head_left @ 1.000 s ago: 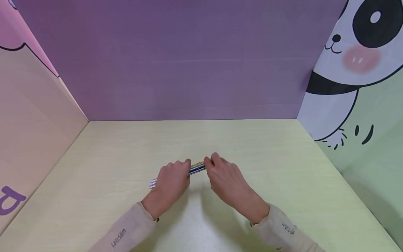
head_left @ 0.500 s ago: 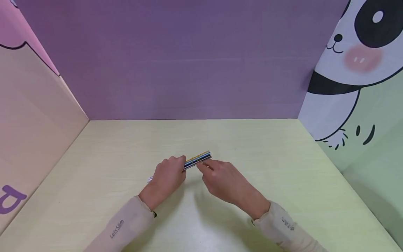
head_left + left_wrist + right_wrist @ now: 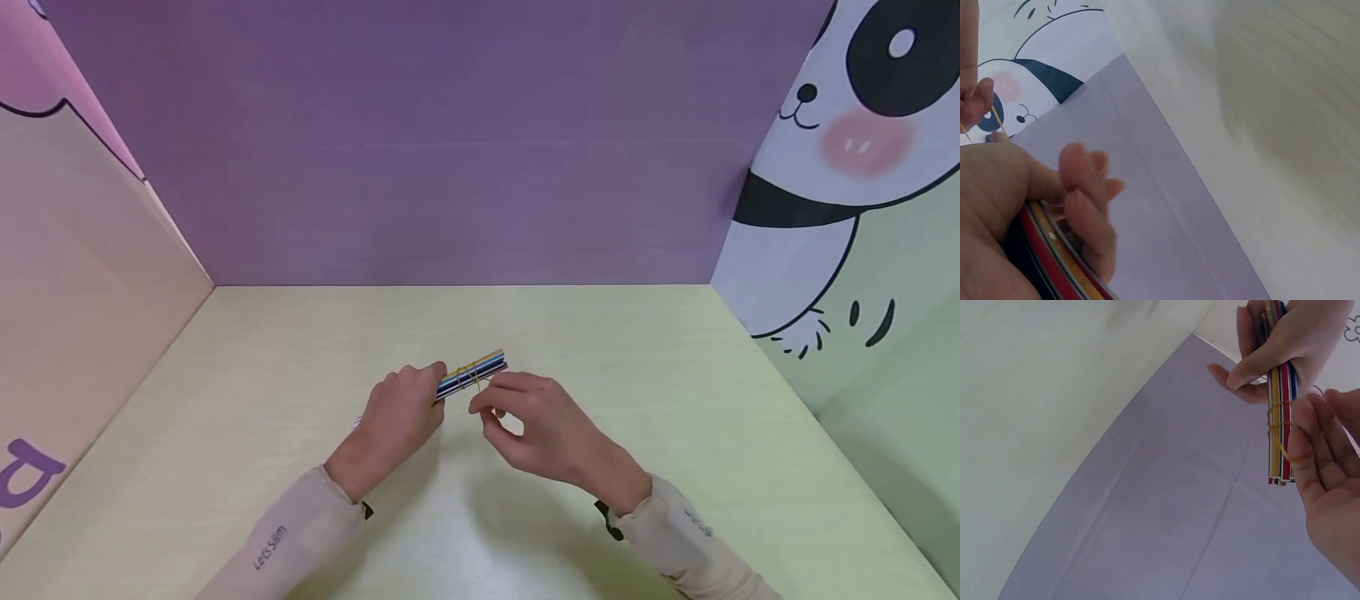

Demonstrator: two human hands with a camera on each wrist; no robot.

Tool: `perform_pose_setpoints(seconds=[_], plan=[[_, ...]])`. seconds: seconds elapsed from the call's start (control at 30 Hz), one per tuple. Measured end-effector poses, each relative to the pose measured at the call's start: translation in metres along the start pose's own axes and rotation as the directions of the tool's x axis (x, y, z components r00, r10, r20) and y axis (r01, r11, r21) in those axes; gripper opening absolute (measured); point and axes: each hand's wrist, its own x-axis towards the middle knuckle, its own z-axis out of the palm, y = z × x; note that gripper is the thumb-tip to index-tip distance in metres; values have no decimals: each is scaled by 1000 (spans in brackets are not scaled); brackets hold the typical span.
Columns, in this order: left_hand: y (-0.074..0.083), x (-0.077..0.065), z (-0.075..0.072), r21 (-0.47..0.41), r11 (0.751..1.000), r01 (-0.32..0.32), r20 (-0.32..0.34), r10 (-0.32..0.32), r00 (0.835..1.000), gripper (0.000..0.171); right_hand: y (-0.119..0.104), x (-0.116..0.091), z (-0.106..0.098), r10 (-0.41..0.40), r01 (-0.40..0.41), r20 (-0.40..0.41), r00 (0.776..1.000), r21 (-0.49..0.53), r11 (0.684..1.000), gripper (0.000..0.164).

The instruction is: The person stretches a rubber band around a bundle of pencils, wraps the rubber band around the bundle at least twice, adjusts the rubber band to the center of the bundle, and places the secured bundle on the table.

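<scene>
A bundle of slim pencils [image 3: 487,367], striped in yellow, red, blue and white, is held over the table. My left hand [image 3: 397,421] grips it around the middle, hiding much of its length; a pale end peeks out behind that hand. Near the far end a yellowish rubber band [image 3: 1280,405] is wound around the pencils. One loop of it stretches away from the bundle to the fingers of my right hand [image 3: 551,429], which are curled and hook it. In the left wrist view the taut band [image 3: 997,115] runs up to the right fingertips.
The pale wood table [image 3: 300,333] lies beneath both hands. A purple panel [image 3: 465,150] closes off the back. Printed side panels stand at left [image 3: 90,275] and right [image 3: 885,350], the right one with a panda.
The right hand has let go of the bundle's far end, drawn back toward me and pulled a rubber band loop outward. More of the pencils' far end shows. The left hand keeps its grip.
</scene>
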Motion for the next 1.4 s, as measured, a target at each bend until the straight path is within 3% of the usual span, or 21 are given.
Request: perform_pose_setpoints(seconds=[0.27,0.47,0.63,0.73,0.9,1.07,1.4], plan=[[5,-1,-6,-40,997,-61,-135,55,989,15,-6,0,-9,23,-24,41,999,39,999,17],[11,-3,-5,-108,990,-93,-140,78,987,19,-7,1,-13,-10,9,23,1000,52,999,12],[11,-4,-7,-161,981,-109,-147,85,985,19,-4,3,-10,-59,62,-78,995,35,997,12],[12,-4,-9,-221,970,-104,-130,76,989,17,-3,4,-8,-89,94,-135,987,29,995,14],[14,-5,-13,-334,940,-64,-70,43,997,14,-5,5,-6,-134,140,-161,978,23,990,15],[17,-5,-14,-369,928,-45,-36,34,999,11,-6,5,-4,-168,170,-219,961,-6,985,25],[15,-4,-16,-465,885,22,42,-3,999,9,-4,5,1,-140,112,-248,959,-125,986,18]])
